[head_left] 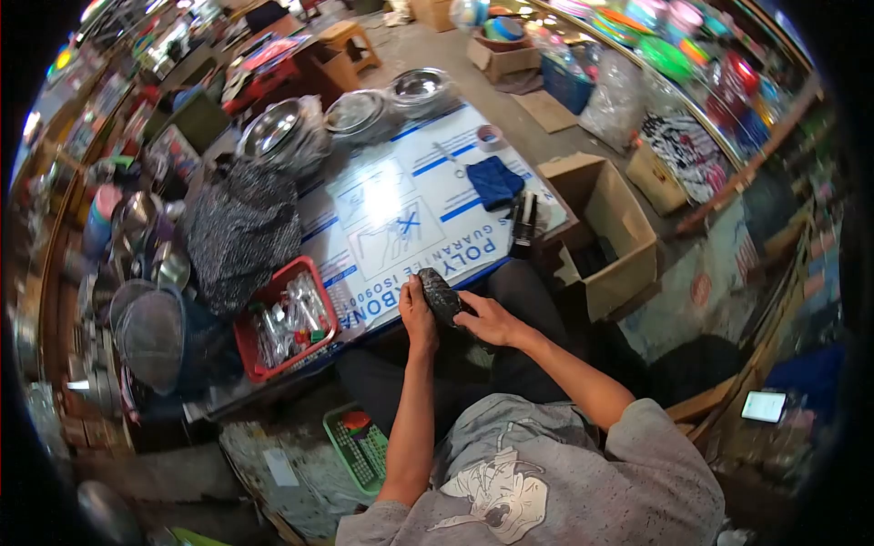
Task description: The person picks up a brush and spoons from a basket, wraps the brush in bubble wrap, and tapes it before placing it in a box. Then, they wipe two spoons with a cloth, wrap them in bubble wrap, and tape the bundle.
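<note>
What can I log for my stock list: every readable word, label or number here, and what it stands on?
"POLY": white and blue printed sheet.
"GUARANTE", ends cut off: same sheet.
"ISO900", last digit unclear: same sheet.
"BONA": same sheet, beside the red basket.
Nothing readable: the dark speckled object held by the left hand and right hand.
Too blurred: the shelf goods.

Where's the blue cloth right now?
In the head view, the blue cloth lies on the white board, toward its far right, between the tape roll and a black tool, beyond the dark object gripped by the left hand and right hand.
</note>
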Demonstrator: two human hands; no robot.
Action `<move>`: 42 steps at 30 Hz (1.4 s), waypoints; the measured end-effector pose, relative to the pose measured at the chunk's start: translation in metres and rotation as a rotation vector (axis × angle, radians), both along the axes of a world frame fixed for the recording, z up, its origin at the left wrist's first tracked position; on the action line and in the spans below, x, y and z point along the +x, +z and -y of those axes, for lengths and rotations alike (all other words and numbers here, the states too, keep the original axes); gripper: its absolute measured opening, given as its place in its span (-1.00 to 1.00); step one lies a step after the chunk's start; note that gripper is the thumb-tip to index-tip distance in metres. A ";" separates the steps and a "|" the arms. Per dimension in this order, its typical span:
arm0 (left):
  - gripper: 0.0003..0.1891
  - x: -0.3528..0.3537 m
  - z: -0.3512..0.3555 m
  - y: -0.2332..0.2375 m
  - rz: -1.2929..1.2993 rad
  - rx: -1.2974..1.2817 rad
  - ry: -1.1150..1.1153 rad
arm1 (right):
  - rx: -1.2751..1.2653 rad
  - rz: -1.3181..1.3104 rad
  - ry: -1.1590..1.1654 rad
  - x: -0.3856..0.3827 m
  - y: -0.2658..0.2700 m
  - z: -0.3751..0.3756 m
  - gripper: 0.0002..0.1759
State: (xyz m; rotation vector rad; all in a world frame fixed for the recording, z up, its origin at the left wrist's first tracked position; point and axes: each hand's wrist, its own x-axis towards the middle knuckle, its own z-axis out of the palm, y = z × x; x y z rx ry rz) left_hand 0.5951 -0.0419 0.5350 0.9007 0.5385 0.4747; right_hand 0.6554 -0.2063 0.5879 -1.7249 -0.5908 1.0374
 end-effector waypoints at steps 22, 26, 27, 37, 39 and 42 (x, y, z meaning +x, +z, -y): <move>-0.57 0.204 0.221 -0.044 -0.106 0.584 -0.723 | -0.173 0.566 -0.836 0.110 -0.092 0.253 -0.06; -0.69 0.265 0.223 -0.068 -0.030 0.976 -0.877 | -0.204 0.493 -0.977 0.170 -0.151 0.295 -0.15; -0.70 0.282 0.224 -0.066 0.033 1.177 -0.894 | -0.162 0.531 -1.002 0.188 -0.169 0.303 -0.18; -0.55 0.343 0.236 -0.132 -0.057 1.877 -0.766 | -0.430 0.218 -0.939 0.346 -0.323 0.286 -0.23; -0.56 0.346 0.236 -0.133 -0.089 1.868 -0.781 | -0.465 0.130 -0.893 0.363 -0.367 0.280 -0.25; -0.55 0.348 0.239 -0.128 -0.136 1.872 -0.803 | -0.645 -0.014 -0.815 0.371 -0.412 0.260 -0.31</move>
